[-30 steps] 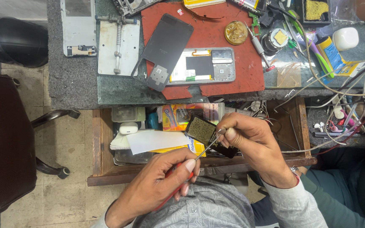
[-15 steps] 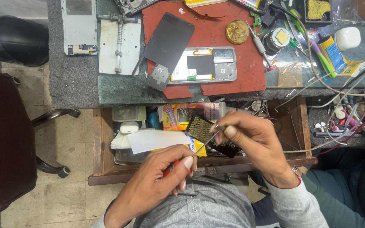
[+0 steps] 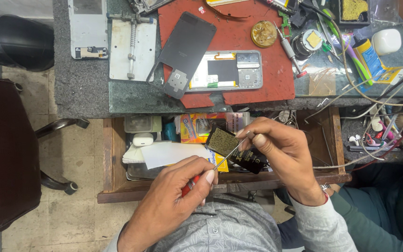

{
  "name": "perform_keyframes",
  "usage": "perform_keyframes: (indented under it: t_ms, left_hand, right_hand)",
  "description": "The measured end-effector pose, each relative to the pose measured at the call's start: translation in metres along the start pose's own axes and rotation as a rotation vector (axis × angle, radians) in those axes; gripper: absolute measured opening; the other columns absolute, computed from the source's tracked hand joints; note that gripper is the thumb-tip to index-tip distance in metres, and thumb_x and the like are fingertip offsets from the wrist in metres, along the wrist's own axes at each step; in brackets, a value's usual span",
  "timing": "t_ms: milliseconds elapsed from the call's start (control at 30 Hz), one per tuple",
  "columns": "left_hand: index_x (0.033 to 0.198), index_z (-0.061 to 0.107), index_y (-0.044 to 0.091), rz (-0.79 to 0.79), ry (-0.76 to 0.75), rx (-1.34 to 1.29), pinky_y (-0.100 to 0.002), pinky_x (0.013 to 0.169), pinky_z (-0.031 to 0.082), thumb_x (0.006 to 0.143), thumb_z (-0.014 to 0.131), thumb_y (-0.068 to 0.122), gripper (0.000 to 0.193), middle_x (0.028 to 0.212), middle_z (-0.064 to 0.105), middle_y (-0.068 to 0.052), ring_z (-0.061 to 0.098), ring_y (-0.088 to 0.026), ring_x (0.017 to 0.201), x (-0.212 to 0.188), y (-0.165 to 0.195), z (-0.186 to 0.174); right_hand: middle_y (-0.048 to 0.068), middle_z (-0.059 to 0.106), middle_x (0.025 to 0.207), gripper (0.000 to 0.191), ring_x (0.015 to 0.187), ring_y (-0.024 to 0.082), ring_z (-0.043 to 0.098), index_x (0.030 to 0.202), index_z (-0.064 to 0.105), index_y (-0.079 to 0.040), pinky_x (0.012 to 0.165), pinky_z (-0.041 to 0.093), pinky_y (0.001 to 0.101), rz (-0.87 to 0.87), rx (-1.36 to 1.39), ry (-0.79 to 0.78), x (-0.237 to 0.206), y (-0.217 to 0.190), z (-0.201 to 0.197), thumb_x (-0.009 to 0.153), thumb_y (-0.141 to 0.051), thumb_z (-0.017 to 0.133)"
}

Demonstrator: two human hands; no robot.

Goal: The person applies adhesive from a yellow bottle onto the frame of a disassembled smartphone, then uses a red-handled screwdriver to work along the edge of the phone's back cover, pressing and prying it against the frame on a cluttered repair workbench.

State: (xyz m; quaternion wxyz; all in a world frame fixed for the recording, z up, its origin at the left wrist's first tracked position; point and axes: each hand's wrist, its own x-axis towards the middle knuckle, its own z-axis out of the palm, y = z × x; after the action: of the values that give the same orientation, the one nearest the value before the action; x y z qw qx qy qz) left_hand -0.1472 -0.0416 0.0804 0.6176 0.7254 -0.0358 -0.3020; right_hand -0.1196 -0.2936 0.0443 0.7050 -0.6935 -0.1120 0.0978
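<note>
Left hand: fingers curled and pressed together around the red handle of a small screwdriver, thumb and forefinger pinching it near the shaft. The thin metal shaft runs up and to the right, its tip reaching the small black component.

Right hand: fingers bent, thumb and forefinger tips pinched on the upper right edge of the small black component, holding it over the open wooden drawer. The component is flat and dark with a speckled gold-toned patch at its upper left; what kind of part it is cannot be told for sure from this view.

Drawer contents: white folded paper just left of the component, a white earbud case, a clear plastic box, an orange and yellow packet.

Bench above the drawer: red work mat carrying an opened phone frame, with a dark back cover tilted across the frame's left end. A round brass-coloured tin sits on the mat's upper right. A metal clamp plate lies left of the mat, beside a white phone panel.

Right of the mat: tangled cables, a white pot.

Left of the bench: dark chair.
</note>
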Motion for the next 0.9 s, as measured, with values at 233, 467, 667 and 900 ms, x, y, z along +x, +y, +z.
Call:
perform_keyframes:
  t_ms: [233, 467, 667, 900]
  left_hand:
    - [0.101, 0.065, 0.003, 0.173, 0.104, 0.158, -0.038, 0.066, 0.050, 0.098, 0.058, 0.022, 0.020, 0.084, 0.063, -0.011, 0.062, -0.028, 0.071, -0.0022, -0.0005, 0.0002]
    - [0.102, 0.065, 0.003, 0.183, 0.111, 0.172, -0.038, 0.066, 0.050, 0.099, 0.058, 0.022, 0.020, 0.084, 0.062, -0.012, 0.061, -0.028, 0.072, -0.0024, -0.0017, -0.0004]
    - [0.103, 0.066, 0.003, 0.181, 0.112, 0.154, -0.037, 0.065, 0.050, 0.097, 0.058, 0.021, 0.020, 0.085, 0.063, -0.011, 0.062, -0.027, 0.071, -0.0026, -0.0020, -0.0007]
    - [0.095, 0.065, 0.002, 0.098, 0.051, 0.129, -0.036, 0.063, 0.049, 0.098, 0.058, 0.022, 0.021, 0.078, 0.059, -0.009, 0.059, -0.024, 0.067, -0.0019, -0.0016, -0.0018]
  right_hand:
    - [0.013, 0.071, 0.111, 0.020, 0.096, 0.017, 0.069, 0.114, 0.070, 0.006, 0.087, 0.056, 0.0311, 0.009, -0.009, 0.029, 0.0010, -0.0029, 0.0044, 0.106, -0.007, 0.057]
    - [0.013, 0.071, 0.108, 0.021, 0.098, 0.018, 0.071, 0.115, 0.070, 0.007, 0.089, 0.057, 0.0324, 0.014, -0.043, -0.002, 0.0025, -0.0025, 0.0045, 0.105, -0.006, 0.057]
    - [0.014, 0.071, 0.110, 0.019, 0.096, 0.018, 0.071, 0.113, 0.070, 0.007, 0.087, 0.058, 0.0312, 0.011, 0.005, 0.006, 0.0037, 0.0028, 0.0042, 0.105, -0.005, 0.057]
    - [0.010, 0.068, 0.099, 0.014, 0.088, 0.015, 0.065, 0.108, 0.067, 0.007, 0.080, 0.054, 0.0297, -0.015, 0.027, -0.027, 0.0030, 0.0062, 0.0017, 0.106, -0.004, 0.058]
